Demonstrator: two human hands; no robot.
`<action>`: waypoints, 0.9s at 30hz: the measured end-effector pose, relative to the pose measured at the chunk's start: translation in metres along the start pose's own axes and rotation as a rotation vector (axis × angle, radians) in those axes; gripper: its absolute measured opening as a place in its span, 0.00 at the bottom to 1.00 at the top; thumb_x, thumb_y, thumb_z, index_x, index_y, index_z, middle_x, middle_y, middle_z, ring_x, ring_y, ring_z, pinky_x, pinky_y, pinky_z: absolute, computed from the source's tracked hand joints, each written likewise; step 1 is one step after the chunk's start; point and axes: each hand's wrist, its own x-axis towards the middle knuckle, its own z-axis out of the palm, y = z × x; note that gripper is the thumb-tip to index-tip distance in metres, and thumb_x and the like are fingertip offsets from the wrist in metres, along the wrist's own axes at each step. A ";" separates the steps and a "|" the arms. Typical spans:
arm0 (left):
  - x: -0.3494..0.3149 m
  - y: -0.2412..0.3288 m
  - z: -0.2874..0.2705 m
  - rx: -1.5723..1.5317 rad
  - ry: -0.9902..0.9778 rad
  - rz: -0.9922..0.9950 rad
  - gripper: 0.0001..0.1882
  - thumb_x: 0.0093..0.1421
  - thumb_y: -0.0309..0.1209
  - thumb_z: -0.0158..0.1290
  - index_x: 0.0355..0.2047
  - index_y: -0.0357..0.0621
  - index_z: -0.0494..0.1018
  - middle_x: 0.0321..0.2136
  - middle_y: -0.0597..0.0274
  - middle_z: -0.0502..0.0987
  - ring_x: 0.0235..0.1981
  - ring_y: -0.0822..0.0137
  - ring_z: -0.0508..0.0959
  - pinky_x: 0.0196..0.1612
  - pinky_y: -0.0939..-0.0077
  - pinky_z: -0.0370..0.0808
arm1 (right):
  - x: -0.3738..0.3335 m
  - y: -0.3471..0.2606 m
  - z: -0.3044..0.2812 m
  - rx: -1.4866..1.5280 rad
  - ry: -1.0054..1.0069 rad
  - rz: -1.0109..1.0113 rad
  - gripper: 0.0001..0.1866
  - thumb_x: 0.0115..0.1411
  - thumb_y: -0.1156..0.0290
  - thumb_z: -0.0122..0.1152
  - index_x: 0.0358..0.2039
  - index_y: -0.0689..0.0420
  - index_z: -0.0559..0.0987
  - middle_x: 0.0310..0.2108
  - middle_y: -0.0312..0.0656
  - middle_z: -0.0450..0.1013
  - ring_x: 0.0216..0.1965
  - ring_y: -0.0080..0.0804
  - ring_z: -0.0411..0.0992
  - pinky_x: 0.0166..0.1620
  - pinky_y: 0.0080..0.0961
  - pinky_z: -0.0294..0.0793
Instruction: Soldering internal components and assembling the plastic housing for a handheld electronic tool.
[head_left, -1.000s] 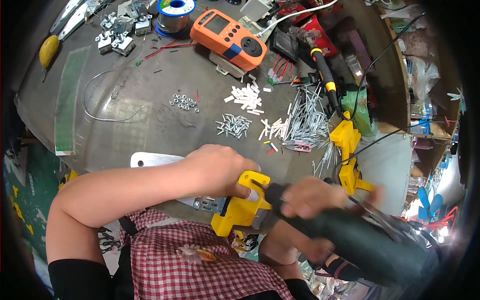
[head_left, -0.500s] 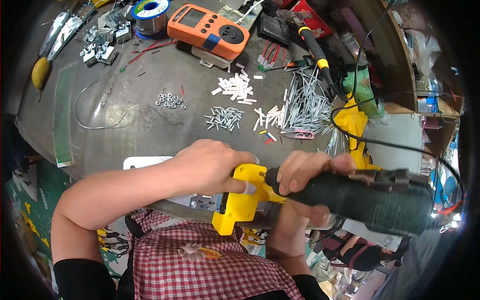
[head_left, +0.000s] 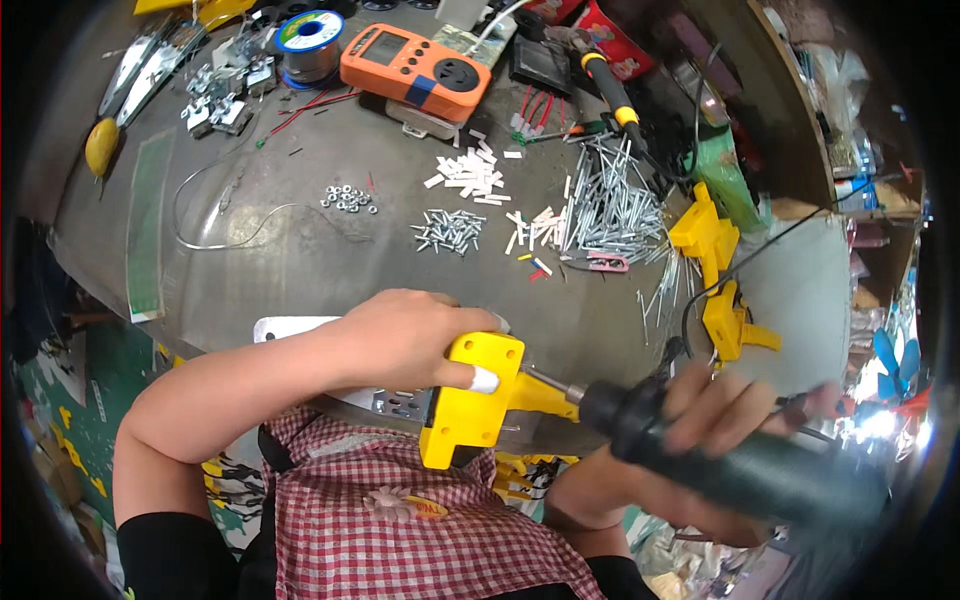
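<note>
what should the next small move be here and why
Probably line up the bit with a hole in the yellow part: the left hand grips that part, and the right hand holds the power tool with its tip pointing there, seemingly beside the edge rather than in a visible hole.

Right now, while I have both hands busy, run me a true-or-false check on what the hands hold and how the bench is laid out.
1. The left hand holds a yellow part. True.
2. The right hand is empty. False: the right hand grips a dark power tool.
3. The white pieces lie nearer the orange meter than the small screws do. True.
4. The silver nuts lie to the right of the small screws. False: the silver nuts lie to their left.
5. The wire spool stands to the left of the orange meter. True.
</note>
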 end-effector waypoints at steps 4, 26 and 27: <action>-0.005 -0.028 -0.003 -0.133 -0.034 0.241 0.36 0.52 0.48 0.57 0.59 0.49 0.62 0.45 0.45 0.72 0.47 0.47 0.73 0.49 0.62 0.70 | -0.014 -0.001 -0.017 0.248 0.742 0.276 0.33 0.59 0.53 0.53 0.58 0.58 0.56 0.32 0.36 0.60 0.37 0.25 0.63 0.49 0.34 0.62; -0.004 -0.017 -0.017 -0.157 -0.152 0.143 0.38 0.51 0.42 0.60 0.60 0.47 0.60 0.46 0.48 0.70 0.48 0.48 0.72 0.50 0.64 0.68 | -0.101 0.028 -0.075 0.703 1.041 0.381 0.19 0.57 0.60 0.54 0.46 0.55 0.68 0.29 0.33 0.63 0.34 0.26 0.64 0.48 0.33 0.64; -0.005 -0.022 -0.016 -0.153 -0.142 0.173 0.38 0.51 0.41 0.60 0.60 0.47 0.60 0.47 0.48 0.70 0.48 0.47 0.71 0.51 0.63 0.68 | -0.102 0.030 -0.072 0.699 1.067 0.398 0.19 0.57 0.60 0.55 0.46 0.55 0.67 0.29 0.33 0.63 0.34 0.26 0.64 0.47 0.33 0.64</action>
